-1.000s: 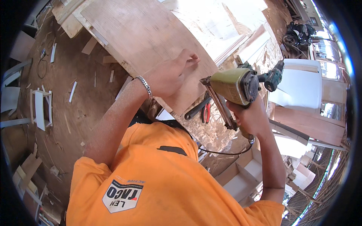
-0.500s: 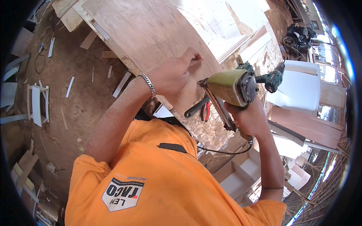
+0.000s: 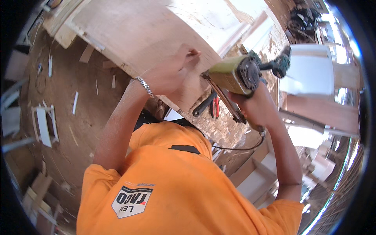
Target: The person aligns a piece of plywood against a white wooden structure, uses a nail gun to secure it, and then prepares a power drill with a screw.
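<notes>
My right hand (image 3: 254, 103) is wrapped round the grip of an olive-green air nail gun (image 3: 227, 76). Its nose points left, at the right end of a brown plywood panel (image 3: 129, 35); I cannot tell whether they touch. On the panel lies my left hand (image 3: 172, 70), a chain bracelet at its wrist, slightly smeared by motion. Its fingers are curled together, and anything between them is too small to make out. Below the nail gun, red-handled pliers (image 3: 214, 107) and a black-handled tool (image 3: 203, 105) rest on the worn benchtop (image 3: 219, 131).
A dark green cordless drill (image 3: 280, 64) is beyond the nail gun. An air hose (image 3: 239, 149) runs from the gun's handle toward my waist. Wood offcuts (image 3: 75, 102) and a small white-panelled frame (image 3: 44, 127) are on the floor at left. White boards (image 3: 305, 70) stand at right.
The view has shifted a little. Both hands, the panel and the nail gun appear slightly farther left and up. My right hand keeps its grip on the gun.
</notes>
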`<state>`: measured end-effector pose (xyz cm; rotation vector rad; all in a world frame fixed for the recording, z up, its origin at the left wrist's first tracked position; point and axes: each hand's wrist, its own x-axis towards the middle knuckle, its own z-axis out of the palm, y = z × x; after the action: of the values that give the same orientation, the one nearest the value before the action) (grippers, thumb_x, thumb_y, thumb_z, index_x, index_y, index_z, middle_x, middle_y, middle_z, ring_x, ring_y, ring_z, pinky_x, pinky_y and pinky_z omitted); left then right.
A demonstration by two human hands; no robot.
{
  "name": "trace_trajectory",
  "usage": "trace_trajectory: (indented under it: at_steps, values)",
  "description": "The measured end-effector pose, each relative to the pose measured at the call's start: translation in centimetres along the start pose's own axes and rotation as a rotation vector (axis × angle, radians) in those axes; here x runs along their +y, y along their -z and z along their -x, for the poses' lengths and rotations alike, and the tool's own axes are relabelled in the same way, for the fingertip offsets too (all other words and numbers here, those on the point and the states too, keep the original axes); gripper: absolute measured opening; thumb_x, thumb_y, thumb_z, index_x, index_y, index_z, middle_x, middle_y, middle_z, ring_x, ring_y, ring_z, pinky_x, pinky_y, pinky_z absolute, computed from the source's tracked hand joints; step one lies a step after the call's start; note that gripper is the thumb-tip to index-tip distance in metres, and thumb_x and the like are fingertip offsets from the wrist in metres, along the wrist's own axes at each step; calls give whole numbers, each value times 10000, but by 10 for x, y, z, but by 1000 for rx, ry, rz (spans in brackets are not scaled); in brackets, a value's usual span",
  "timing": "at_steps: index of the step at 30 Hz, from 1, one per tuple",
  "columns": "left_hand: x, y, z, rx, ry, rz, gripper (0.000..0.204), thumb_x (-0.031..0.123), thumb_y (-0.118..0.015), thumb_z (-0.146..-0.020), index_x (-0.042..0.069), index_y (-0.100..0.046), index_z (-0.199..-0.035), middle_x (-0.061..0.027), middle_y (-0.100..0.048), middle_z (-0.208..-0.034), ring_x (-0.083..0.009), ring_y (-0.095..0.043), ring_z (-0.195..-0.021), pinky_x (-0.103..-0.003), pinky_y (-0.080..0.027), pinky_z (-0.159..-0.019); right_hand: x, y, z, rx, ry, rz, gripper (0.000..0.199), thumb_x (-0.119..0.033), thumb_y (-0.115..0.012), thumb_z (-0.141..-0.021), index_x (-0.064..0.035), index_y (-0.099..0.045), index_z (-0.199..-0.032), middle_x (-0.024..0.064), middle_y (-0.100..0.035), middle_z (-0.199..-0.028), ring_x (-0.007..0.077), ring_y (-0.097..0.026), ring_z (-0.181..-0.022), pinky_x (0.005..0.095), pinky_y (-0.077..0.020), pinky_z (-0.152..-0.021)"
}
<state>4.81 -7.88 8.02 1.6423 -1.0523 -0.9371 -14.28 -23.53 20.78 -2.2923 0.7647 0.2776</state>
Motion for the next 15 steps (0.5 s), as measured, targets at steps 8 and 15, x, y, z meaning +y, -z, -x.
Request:
trace_trajectory:
  at_steps: [8,15]
  values:
    - [7,-21,16,189,-118,24,350,-3,-488,-975,21,-584,-1311,-141,-678,-1307,-230,-633,-1249,-349,-479,-1054,80,-10,80,211,-382,-239,424,-187,-727,-870,24,-654,-1230,205,-720,-1081,294,-694,-1010,391,-508,-928]
    - [25,-54,54,217,-118,-347,283,-30,-552,-961,23,-679,-1209,-118,-724,-1205,-217,-665,-1186,-344,-498,-1034,272,-131,125,326,-376,13,820,27,-582,-849,-25,-255,-1599,319,-525,-1363,467,-493,-1292,517,-396,-1098]
